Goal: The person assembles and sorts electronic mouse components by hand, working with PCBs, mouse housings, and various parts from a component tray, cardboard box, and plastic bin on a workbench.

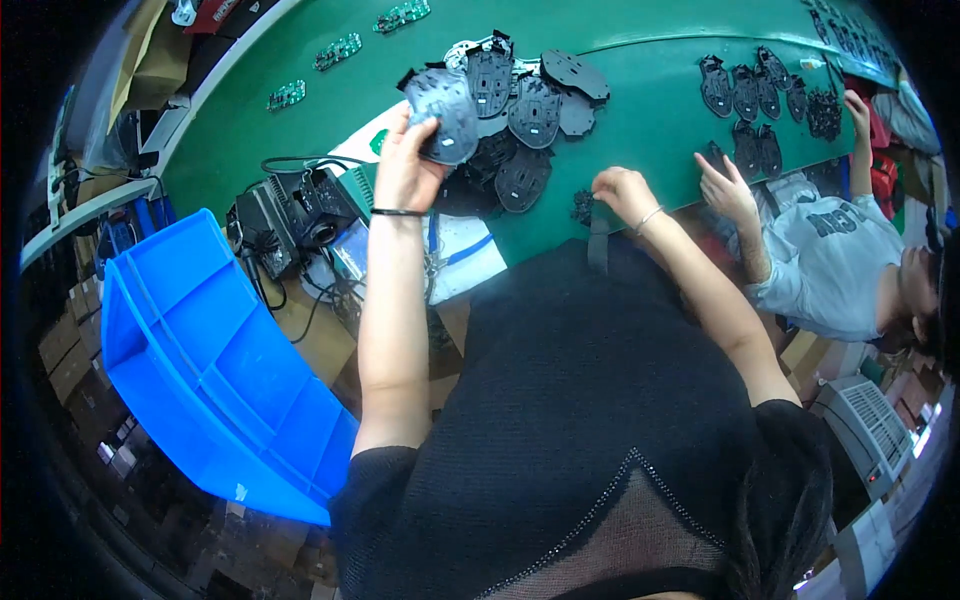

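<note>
A black, rounded plastic shell (447, 118), shaped like the base of a computer mouse, is gripped in my left hand (404, 168), raised over the far part of the green table. Beside it lies a heap of similar black shells (530, 110), some overlapping. My right hand (625, 198) hovers near the table's front edge with its fingers pinched together; whatever they hold is too small or hidden to make out. Just left of those fingertips sits a little pile of small black parts (582, 207).
Several green circuit boards (337, 52) lie at the back left of the table (640, 110). A black boxy device (300, 215) with cables stands left of my forearm, above a blue plastic bin (230, 370). At right, a co-worker's hand (730, 192) is near more black shells (745, 92).
</note>
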Action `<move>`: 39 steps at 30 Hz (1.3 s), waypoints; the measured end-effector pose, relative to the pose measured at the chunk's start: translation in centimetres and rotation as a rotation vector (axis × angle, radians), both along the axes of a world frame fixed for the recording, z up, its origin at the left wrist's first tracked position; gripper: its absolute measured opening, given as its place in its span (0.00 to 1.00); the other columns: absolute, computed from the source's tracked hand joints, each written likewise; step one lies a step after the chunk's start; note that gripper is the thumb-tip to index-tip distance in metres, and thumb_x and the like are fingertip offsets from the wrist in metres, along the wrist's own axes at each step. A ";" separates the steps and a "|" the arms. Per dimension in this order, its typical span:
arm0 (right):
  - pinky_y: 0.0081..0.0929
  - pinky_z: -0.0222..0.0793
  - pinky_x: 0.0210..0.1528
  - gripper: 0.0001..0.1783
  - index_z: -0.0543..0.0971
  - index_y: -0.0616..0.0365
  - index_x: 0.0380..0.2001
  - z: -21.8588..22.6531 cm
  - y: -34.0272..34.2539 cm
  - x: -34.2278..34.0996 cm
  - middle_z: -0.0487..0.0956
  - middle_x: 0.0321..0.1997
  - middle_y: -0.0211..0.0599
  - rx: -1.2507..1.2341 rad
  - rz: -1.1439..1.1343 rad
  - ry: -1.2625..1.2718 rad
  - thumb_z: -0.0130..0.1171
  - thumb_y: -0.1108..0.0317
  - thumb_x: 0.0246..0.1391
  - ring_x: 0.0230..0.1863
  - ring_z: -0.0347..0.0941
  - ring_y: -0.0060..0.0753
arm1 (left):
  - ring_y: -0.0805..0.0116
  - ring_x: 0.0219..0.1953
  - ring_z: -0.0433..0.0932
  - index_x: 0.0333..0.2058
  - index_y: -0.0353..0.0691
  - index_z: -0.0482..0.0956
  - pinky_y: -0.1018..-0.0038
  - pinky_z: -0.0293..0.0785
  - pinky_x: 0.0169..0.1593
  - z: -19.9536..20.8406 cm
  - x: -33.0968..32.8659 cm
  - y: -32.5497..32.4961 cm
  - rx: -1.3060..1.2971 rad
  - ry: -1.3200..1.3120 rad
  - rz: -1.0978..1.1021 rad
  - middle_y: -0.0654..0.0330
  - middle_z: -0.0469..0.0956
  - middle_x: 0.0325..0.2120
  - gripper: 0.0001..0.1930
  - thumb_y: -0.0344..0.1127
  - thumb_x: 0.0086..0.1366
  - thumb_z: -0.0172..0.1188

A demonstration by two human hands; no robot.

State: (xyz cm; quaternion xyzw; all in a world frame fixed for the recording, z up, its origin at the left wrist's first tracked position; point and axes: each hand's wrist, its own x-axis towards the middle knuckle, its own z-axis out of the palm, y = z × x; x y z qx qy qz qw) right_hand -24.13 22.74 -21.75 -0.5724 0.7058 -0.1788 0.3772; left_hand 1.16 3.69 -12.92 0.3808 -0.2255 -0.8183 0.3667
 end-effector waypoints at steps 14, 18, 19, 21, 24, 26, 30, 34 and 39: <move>0.30 0.67 0.31 0.04 0.74 0.58 0.24 0.1 -0.2 1.1 0.72 0.26 0.39 -0.052 -0.084 0.005 0.58 0.73 0.42 0.27 0.71 0.38 | 0.49 0.44 0.74 0.55 0.47 0.55 0.59 0.77 0.38 0.5 -0.4 6.4 0.122 0.161 -0.211 0.53 0.70 0.46 0.21 0.35 0.64 0.46; 0.24 0.67 0.29 0.04 0.74 0.60 0.25 -0.4 -0.5 0.1 0.74 0.25 0.37 -0.054 -0.124 -0.054 0.58 0.73 0.43 0.26 0.72 0.29 | 0.47 0.46 0.72 0.56 0.47 0.53 0.61 0.79 0.38 0.5 -0.1 6.7 0.085 0.133 -0.255 0.52 0.67 0.49 0.22 0.38 0.64 0.45; 0.22 0.66 0.28 0.05 0.74 0.61 0.24 -0.5 -0.5 -0.1 0.75 0.25 0.35 -0.034 -0.157 -0.110 0.58 0.72 0.44 0.25 0.72 0.25 | 0.47 0.46 0.72 0.56 0.47 0.53 0.61 0.79 0.38 0.4 0.0 6.9 0.089 0.136 -0.260 0.52 0.67 0.49 0.22 0.38 0.64 0.45; 0.19 0.66 0.28 0.05 0.74 0.60 0.25 -0.5 -0.5 -0.7 0.76 0.26 0.33 0.072 -0.242 -0.308 0.59 0.72 0.45 0.26 0.72 0.22 | 0.48 0.46 0.72 0.56 0.47 0.54 0.63 0.79 0.38 0.2 0.0 7.2 0.100 0.112 -0.256 0.52 0.67 0.49 0.22 0.38 0.64 0.45; 0.16 0.66 0.29 0.04 0.74 0.60 0.27 1.1 -0.8 -0.7 0.76 0.26 0.29 0.195 -0.392 -0.691 0.59 0.72 0.47 0.28 0.72 0.19 | 0.51 0.41 0.76 0.54 0.47 0.55 0.67 0.79 0.33 -0.1 -0.4 7.5 0.142 0.102 -0.232 0.52 0.70 0.46 0.20 0.36 0.64 0.45; 0.15 0.66 0.29 0.04 0.75 0.59 0.28 2.6 -1.3 -0.3 0.76 0.26 0.28 0.214 -0.458 -0.874 0.59 0.72 0.47 0.29 0.72 0.18 | 0.53 0.40 0.76 0.53 0.46 0.56 0.68 0.79 0.32 -0.1 -0.6 7.6 0.141 0.078 -0.252 0.52 0.71 0.44 0.20 0.37 0.64 0.45; 0.15 0.68 0.31 0.06 0.75 0.60 0.32 5.7 -2.7 0.7 0.77 0.27 0.31 0.106 -0.476 -1.153 0.58 0.74 0.48 0.30 0.73 0.20 | 0.53 0.39 0.77 0.53 0.45 0.56 0.68 0.79 0.32 -0.1 -1.4 7.8 0.137 0.080 -0.272 0.52 0.72 0.44 0.19 0.37 0.64 0.45; 0.15 0.69 0.33 0.06 0.76 0.63 0.32 8.3 -3.6 1.0 0.78 0.30 0.34 0.001 -0.293 -0.860 0.57 0.76 0.48 0.31 0.73 0.20 | 0.56 0.39 0.77 0.53 0.45 0.57 0.69 0.79 0.32 0.4 -2.0 8.0 0.139 0.092 -0.275 0.54 0.72 0.43 0.20 0.36 0.63 0.47; 0.15 0.70 0.34 0.06 0.77 0.65 0.32 11.1 -4.4 2.6 0.78 0.31 0.34 -0.007 -0.278 -0.852 0.57 0.77 0.48 0.31 0.74 0.20 | 0.59 0.37 0.78 0.52 0.44 0.58 0.71 0.79 0.32 1.3 -2.0 8.1 0.087 0.078 -0.265 0.56 0.72 0.41 0.21 0.34 0.60 0.49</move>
